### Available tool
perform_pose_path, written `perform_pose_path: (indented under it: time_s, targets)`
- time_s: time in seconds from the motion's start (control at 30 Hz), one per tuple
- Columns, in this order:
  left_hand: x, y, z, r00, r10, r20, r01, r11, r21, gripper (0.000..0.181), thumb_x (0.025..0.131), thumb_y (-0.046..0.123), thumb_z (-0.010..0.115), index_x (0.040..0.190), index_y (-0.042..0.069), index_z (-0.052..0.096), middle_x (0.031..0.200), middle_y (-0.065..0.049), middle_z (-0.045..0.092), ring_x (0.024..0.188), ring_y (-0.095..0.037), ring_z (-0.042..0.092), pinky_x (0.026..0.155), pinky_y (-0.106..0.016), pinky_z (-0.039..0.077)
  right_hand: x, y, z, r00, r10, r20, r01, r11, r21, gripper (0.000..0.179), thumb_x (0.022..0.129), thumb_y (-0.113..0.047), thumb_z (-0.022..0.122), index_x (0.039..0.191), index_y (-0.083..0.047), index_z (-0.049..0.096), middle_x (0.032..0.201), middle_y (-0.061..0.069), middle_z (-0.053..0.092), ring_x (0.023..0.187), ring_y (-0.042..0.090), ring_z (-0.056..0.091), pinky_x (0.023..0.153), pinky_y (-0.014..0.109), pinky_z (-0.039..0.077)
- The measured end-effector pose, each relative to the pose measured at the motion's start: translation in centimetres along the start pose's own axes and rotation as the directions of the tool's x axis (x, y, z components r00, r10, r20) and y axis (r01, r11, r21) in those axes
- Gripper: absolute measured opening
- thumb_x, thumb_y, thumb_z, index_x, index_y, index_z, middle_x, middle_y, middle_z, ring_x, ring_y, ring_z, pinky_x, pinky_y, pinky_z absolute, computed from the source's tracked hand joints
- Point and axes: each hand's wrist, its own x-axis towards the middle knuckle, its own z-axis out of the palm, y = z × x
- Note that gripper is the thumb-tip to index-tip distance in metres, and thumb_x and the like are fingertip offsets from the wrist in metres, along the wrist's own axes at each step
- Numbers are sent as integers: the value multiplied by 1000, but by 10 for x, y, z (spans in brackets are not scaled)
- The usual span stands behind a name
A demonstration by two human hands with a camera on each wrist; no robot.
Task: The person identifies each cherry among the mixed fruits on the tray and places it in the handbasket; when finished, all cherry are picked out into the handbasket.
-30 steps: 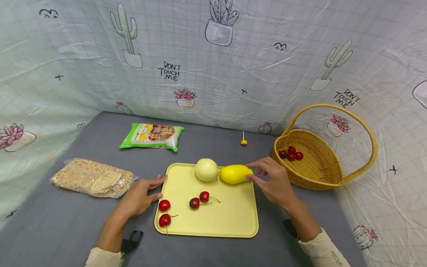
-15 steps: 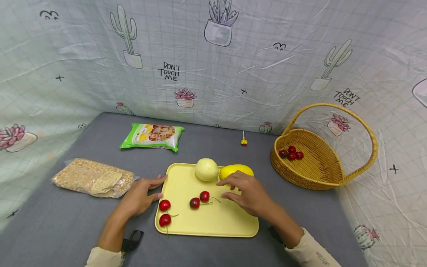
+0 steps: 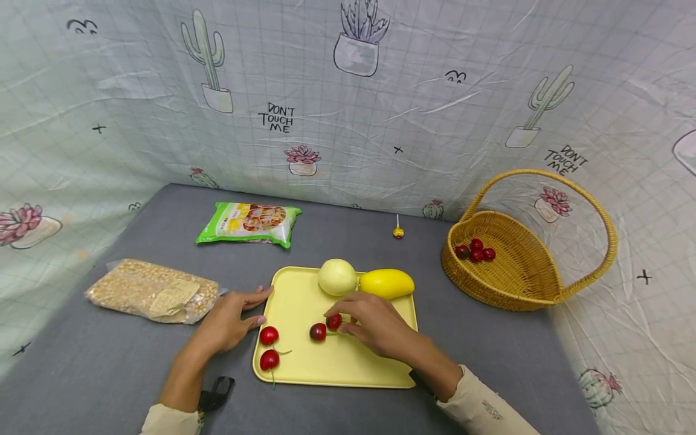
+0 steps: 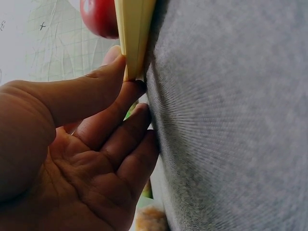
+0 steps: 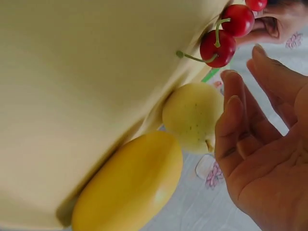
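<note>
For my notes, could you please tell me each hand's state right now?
Left hand: open, touching the tray.
Right hand: open by two cherries, holding nothing.

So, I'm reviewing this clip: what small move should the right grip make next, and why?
Probably pinch the middle pair's right cherry: in the head view, thumb and finger of the right grip frame it, contact unclear. The left grip touches the tray, and the basket already holds cherries.

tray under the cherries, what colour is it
Plain pale yellow; the tray shows best in the head view.
</note>
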Motion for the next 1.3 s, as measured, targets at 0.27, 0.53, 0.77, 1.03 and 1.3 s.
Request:
perform_pose_path:
  time_s: [0.27,0.53,0.77,1.03,1.3]
  targets:
    - [0,1,0,1000,11,-15,-11,1000,-2,62,94,10,79,153,10,59,152,-26,56,144,-51,49,115,-70,42,9,-1,12,1000,2,0,-2,997,-80,26,90,-15,86,114,-24,83,114,-8,78,102,11,70,81,27,60]
    - [0,2,1,1000,13,-22,-13,1000,-2,61,94,8,79,151,8,60,151,-25,57,144,-50,51,115,-69,42,8,1,15,999,30,-23,-33,991,-128,25,89,-19,87,113,-23,82,112,-5,76,96,13,68,75,27,58]
    - [-1,2,1,1000,9,-18,-9,1000,0,61,94,9,80,151,8,60,151,-25,57,144,-50,50,115,-69,42,3,5,14,999,47,-25,-50,987,-150,25,88,-25,88,112,-25,81,111,-6,74,97,12,66,75,27,58]
    - [-1,3,1,1000,3,-12,-3,1000,4,61,94,10,79,152,9,60,151,-25,57,144,-50,50,115,-69,42,-2,7,3,993,70,-91,-81,989,-124,23,89,-32,86,110,-25,79,106,-7,70,92,9,59,71,23,52]
    - [-1,2,0,1000,4,-10,-4,1000,4,62,94,11,80,152,9,60,151,-25,57,144,-51,50,115,-70,42,-9,14,-11,981,49,-186,-74,989,-131,25,89,-36,85,110,-24,76,98,-8,65,87,8,55,69,22,49]
